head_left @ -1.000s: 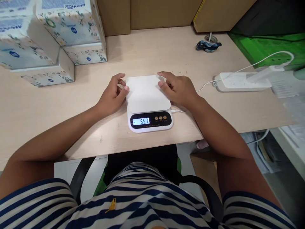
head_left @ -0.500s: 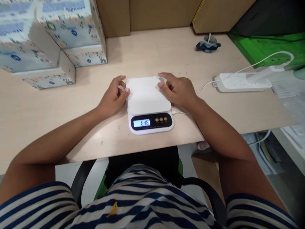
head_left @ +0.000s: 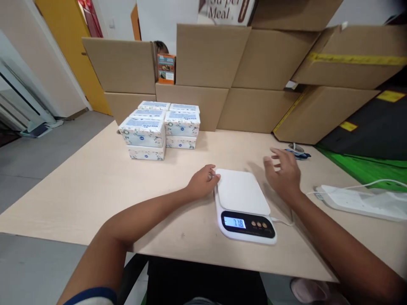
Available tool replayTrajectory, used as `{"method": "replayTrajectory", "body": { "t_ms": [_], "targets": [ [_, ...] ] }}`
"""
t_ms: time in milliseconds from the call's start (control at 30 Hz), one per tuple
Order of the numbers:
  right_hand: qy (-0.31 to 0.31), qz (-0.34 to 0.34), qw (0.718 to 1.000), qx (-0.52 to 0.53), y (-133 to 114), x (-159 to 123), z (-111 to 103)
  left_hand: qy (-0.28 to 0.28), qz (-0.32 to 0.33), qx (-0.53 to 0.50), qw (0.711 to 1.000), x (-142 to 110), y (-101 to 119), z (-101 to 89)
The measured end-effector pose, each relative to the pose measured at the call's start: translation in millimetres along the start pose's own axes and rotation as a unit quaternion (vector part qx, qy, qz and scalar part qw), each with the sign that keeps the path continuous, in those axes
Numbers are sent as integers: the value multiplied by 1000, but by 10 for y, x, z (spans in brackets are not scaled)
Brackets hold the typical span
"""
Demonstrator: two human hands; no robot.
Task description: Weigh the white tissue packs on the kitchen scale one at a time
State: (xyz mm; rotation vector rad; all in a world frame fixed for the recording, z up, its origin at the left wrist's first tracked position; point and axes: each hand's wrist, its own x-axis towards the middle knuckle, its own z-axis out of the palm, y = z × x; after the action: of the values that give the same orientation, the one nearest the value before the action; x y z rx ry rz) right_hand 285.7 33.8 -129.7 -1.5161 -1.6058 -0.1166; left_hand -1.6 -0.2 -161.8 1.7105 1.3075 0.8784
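A white digital kitchen scale (head_left: 242,192) sits on the pale wooden table (head_left: 95,190), its lit display (head_left: 234,222) showing digits. My left hand (head_left: 203,181) rests curled against the scale's left rear edge, fingers touching the platform. Lifted just off the table to the right of the scale, my right hand (head_left: 282,173) has its fingers spread and holds nothing. The platform is bare.
Several floral tissue boxes (head_left: 160,127) are stacked at the back left. Cardboard boxes (head_left: 241,76) form a wall behind the table. A white power strip (head_left: 346,199) with cables lies at right, a small dark-blue object (head_left: 297,152) beyond my right hand. Part of a person's head (head_left: 160,45) shows behind the cardboard.
The view has tilted up, showing the boxes and room. My right hand has come off the scale and lifted to its right, fingers spreading. The left hand stays at the scale's edge.
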Motion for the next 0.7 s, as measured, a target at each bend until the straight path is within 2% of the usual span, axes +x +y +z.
{"method": "replayTrajectory", "body": {
  "t_ms": [67,167,267,333,400,467,567,700],
  "targets": [
    [-32,-60,998,-3,-419,260,238,-2,-14,-32,999,9,-13,-7],
    [-111,-151,982,-12,-1191,769,657,-12,-31,-80,996,9,-37,-22],
    [-205,-187,961,-13,-1865,1217,1039,-16,-40,-107,993,-23,-58,-21],
    [-246,-189,949,-50,-2154,1395,1244,-14,-38,-104,994,-57,-69,-14],
    [-280,-195,935,-95,-2300,1478,1405,-10,-32,-73,997,-90,-74,-9],
    [-315,-215,916,-122,-2330,1503,1521,-9,-31,-29,999,-113,-71,-8],
    [-346,-252,892,-146,-2262,1517,1615,-20,-37,-4,999,-133,-54,-20],
    [-346,-268,881,-178,-2157,1553,1676,-34,-31,8,999,-139,-28,-43]
  ]
}}
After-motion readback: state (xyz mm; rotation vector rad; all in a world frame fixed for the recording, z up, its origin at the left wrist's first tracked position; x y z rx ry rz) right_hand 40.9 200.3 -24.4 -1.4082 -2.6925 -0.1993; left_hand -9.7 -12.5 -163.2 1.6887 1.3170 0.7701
